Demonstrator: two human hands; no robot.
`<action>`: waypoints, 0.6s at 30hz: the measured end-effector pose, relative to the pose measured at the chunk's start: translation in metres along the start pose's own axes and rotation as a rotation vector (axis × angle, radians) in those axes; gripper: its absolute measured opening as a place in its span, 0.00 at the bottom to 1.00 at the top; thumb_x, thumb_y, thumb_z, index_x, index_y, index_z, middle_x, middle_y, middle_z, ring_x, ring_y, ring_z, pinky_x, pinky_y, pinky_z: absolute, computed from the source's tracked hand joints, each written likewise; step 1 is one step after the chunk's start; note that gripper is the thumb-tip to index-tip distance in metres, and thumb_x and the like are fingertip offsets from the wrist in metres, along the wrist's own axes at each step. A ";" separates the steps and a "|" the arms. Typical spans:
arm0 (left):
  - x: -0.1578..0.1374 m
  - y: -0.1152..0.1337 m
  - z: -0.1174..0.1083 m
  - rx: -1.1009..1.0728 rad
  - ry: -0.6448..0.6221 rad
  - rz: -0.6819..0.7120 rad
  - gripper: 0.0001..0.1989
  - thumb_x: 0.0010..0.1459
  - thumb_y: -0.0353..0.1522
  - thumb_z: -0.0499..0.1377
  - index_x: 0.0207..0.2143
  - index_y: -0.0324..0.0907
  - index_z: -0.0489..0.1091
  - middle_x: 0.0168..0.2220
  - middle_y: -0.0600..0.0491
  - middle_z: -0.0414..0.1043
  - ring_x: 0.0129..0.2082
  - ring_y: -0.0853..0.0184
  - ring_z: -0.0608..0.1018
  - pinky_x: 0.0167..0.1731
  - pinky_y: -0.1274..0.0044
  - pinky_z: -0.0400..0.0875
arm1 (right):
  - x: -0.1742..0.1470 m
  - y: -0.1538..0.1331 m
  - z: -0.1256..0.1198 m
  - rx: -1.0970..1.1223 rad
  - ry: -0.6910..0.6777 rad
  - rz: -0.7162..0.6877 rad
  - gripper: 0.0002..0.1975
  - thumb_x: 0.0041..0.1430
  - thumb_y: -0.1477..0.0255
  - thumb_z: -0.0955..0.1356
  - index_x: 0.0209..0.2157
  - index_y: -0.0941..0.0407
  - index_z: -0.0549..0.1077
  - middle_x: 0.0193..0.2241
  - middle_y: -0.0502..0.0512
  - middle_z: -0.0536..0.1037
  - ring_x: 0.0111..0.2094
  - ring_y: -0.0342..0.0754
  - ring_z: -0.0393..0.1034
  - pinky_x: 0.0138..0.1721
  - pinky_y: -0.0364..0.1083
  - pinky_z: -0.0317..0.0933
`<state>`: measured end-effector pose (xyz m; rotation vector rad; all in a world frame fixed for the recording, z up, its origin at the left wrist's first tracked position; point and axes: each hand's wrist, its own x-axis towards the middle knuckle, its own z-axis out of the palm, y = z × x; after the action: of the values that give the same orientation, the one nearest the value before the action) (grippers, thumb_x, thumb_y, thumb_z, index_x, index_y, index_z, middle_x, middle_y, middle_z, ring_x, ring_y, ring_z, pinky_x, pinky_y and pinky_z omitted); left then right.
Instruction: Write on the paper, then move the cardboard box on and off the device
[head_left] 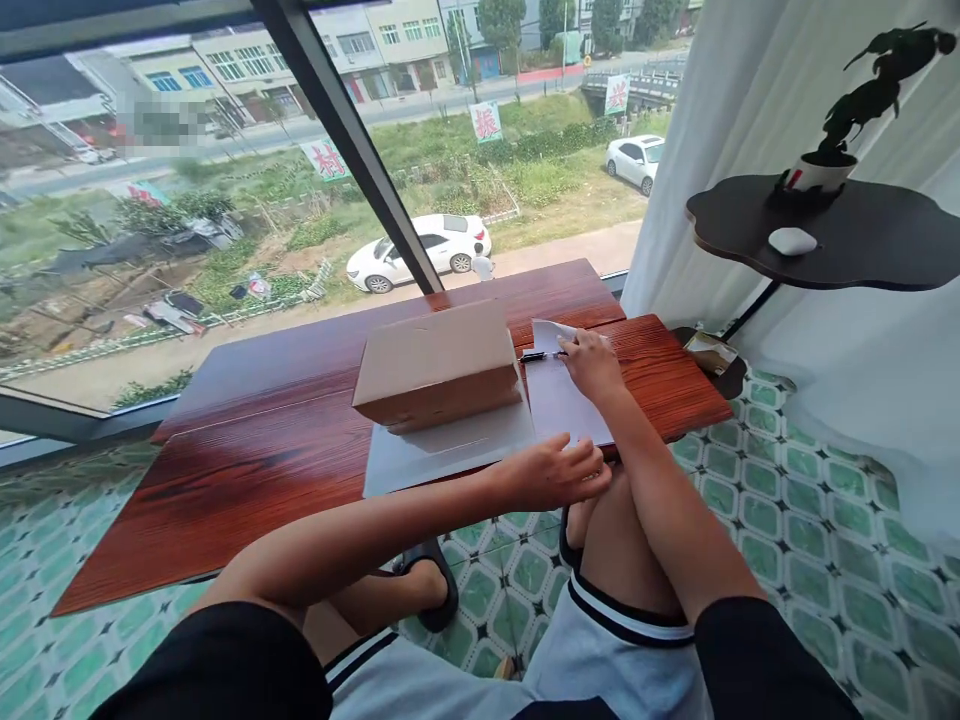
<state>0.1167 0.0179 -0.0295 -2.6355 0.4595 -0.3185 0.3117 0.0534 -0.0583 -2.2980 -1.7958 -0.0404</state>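
Observation:
At the right part of the wooden table, my right hand point(592, 365) is closed over the upper part of a white sheet of paper point(559, 400). A black pen point(534, 356) sticks out to the left from its fingertips, lying almost level. The sheet's top edge curls up beside the hand. My left hand point(559, 472) hovers by the front edge of the table, fingers loosely bent and apart, with nothing in them. Left of the paper, a closed brown cardboard box point(439, 365) rests partly on a pale flat sheet point(450, 450).
The reddish-brown table point(285, 440) stands against a large window. To the right is a dark scalloped side table point(870, 230) with a potted plant point(821, 172) and a small white object point(792, 241). A white curtain point(690, 150) hangs behind it. Green patterned tiles cover the floor.

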 end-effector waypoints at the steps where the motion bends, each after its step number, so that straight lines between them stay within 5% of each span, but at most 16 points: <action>1: 0.004 -0.001 0.005 0.004 -0.007 -0.003 0.12 0.66 0.28 0.52 0.51 0.41 0.67 0.47 0.47 0.74 0.45 0.64 0.74 0.37 0.72 0.64 | 0.002 0.000 0.001 0.005 -0.011 0.008 0.19 0.71 0.69 0.61 0.59 0.55 0.72 0.52 0.63 0.71 0.54 0.57 0.64 0.50 0.53 0.57; 10: 0.016 0.010 0.041 0.054 0.061 -0.076 0.13 0.65 0.30 0.52 0.51 0.41 0.67 0.54 0.45 0.72 0.51 0.56 0.77 0.45 0.66 0.71 | 0.004 0.010 0.007 0.044 0.036 0.028 0.07 0.66 0.69 0.69 0.42 0.57 0.78 0.43 0.60 0.78 0.49 0.55 0.67 0.49 0.52 0.53; 18: 0.014 0.022 0.052 0.049 -0.031 -0.178 0.20 0.67 0.32 0.49 0.60 0.40 0.61 0.60 0.37 0.69 0.55 0.53 0.76 0.46 0.64 0.73 | -0.002 0.020 0.003 0.185 0.197 0.142 0.11 0.71 0.67 0.61 0.46 0.60 0.68 0.37 0.63 0.79 0.40 0.56 0.72 0.41 0.50 0.54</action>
<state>0.1390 0.0142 -0.0829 -2.6346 0.2051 -0.3394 0.3305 0.0472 -0.0645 -2.1996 -1.4741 -0.0717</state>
